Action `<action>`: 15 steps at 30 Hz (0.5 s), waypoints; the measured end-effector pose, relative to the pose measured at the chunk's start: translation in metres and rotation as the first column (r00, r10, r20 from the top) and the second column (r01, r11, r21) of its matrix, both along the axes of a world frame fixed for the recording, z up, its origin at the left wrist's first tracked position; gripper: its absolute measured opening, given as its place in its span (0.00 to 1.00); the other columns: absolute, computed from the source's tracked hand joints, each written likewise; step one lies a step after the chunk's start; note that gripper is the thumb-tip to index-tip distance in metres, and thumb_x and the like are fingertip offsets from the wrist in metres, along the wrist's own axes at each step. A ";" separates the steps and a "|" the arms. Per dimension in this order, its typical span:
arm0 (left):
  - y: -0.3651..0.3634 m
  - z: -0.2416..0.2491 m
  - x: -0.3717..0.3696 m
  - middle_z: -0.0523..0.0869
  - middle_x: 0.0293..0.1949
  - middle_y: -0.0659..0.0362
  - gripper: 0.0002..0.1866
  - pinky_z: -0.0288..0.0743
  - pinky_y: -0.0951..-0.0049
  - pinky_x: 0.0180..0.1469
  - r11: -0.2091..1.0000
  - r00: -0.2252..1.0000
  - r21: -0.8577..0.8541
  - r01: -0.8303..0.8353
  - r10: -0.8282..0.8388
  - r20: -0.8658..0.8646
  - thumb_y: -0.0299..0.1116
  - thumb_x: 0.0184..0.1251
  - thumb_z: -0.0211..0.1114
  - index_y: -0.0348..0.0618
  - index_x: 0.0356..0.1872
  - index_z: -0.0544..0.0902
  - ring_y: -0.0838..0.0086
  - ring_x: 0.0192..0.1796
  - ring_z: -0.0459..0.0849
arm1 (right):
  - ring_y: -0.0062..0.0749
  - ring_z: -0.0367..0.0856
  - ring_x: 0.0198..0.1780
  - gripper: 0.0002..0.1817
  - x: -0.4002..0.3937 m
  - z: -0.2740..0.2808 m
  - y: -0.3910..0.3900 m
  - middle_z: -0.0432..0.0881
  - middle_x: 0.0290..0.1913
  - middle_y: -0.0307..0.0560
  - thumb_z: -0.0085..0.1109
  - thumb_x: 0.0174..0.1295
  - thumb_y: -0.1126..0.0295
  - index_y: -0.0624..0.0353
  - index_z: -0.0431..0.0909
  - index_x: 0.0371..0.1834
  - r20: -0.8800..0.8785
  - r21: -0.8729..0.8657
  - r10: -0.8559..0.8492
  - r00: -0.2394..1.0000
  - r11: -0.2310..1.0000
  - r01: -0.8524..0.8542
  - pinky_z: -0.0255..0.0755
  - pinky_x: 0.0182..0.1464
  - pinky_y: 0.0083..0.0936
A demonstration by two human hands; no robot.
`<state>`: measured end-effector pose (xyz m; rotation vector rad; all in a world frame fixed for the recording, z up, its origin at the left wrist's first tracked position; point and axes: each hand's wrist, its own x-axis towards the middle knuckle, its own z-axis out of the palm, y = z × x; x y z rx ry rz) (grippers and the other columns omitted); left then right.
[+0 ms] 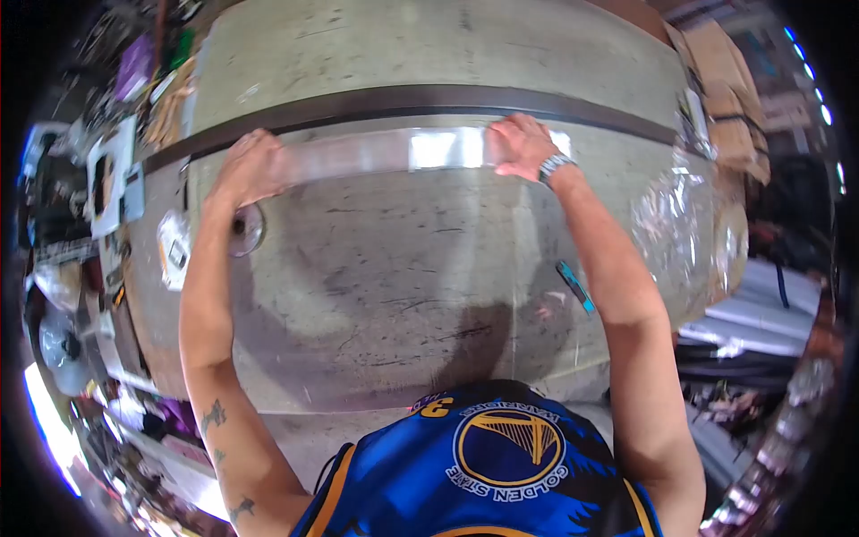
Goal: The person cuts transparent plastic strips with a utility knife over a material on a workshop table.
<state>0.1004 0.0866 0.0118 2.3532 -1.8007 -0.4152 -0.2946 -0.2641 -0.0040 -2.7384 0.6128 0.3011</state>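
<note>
A long clear, shiny strip (358, 154) lies across the worktable (385, 268), just in front of a dark raised bar (358, 107). My left hand (250, 167) is at the strip's left end, its fingers blurred, so its grip cannot be made out. Near the strip's right end, my right hand (522, 145) rests on it with fingers spread. A watch is on my right wrist. Close below my left hand sits a round roll (246, 229), partly behind the forearm.
A teal cutter (574, 286) lies beside my right forearm. Crumpled clear plastic (671, 215) is on the table's right side. Brown cardboard (725, 98) stands at the back right. A white packet (173, 251) lies at the left, near cluttered shelves.
</note>
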 end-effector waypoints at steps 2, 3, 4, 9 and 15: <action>-0.003 -0.002 -0.002 0.80 0.50 0.52 0.37 0.74 0.56 0.59 0.998 1.000 -0.064 0.013 -0.014 -0.022 0.32 0.31 0.87 0.43 0.49 0.77 0.50 0.56 0.79 | 0.51 0.66 0.75 0.44 0.000 -0.001 0.003 0.72 0.70 0.51 0.83 0.43 0.56 0.46 0.75 0.69 -0.008 -0.027 -0.025 1.000 0.999 0.024 0.63 0.73 0.52; 0.003 -0.022 0.015 0.80 0.51 0.51 0.38 0.75 0.57 0.59 0.997 0.987 -0.065 -0.052 0.041 -0.157 0.30 0.32 0.87 0.43 0.51 0.77 0.51 0.54 0.78 | 0.51 0.66 0.75 0.44 -0.001 -0.003 0.004 0.72 0.71 0.51 0.83 0.43 0.56 0.45 0.75 0.69 -0.003 -0.051 -0.034 0.999 0.998 0.034 0.63 0.73 0.52; 0.000 -0.011 0.003 0.79 0.51 0.51 0.39 0.75 0.57 0.61 0.999 0.998 -0.054 -0.009 0.005 -0.069 0.29 0.33 0.86 0.43 0.53 0.76 0.52 0.54 0.78 | 0.51 0.66 0.75 0.44 -0.002 -0.001 0.008 0.72 0.71 0.52 0.83 0.44 0.55 0.46 0.75 0.69 0.001 -0.061 -0.027 1.000 0.998 0.027 0.63 0.74 0.52; 0.001 0.011 -0.028 0.77 0.68 0.50 0.50 0.65 0.54 0.76 0.999 0.998 -0.022 -0.041 0.042 0.049 0.30 0.38 0.86 0.45 0.71 0.73 0.50 0.71 0.73 | 0.50 0.67 0.75 0.39 -0.033 -0.006 0.048 0.73 0.71 0.52 0.78 0.53 0.58 0.52 0.74 0.70 0.291 -0.189 -0.026 0.956 0.978 0.084 0.62 0.73 0.50; 0.016 0.005 -0.137 0.72 0.74 0.45 0.52 0.61 0.52 0.79 0.936 0.984 -0.303 -0.179 0.175 -0.042 0.33 0.44 0.86 0.42 0.76 0.70 0.49 0.76 0.69 | 0.51 0.71 0.70 0.31 -0.166 0.016 0.166 0.75 0.67 0.51 0.73 0.58 0.67 0.54 0.76 0.66 0.456 0.071 -0.194 0.868 0.981 0.182 0.64 0.71 0.47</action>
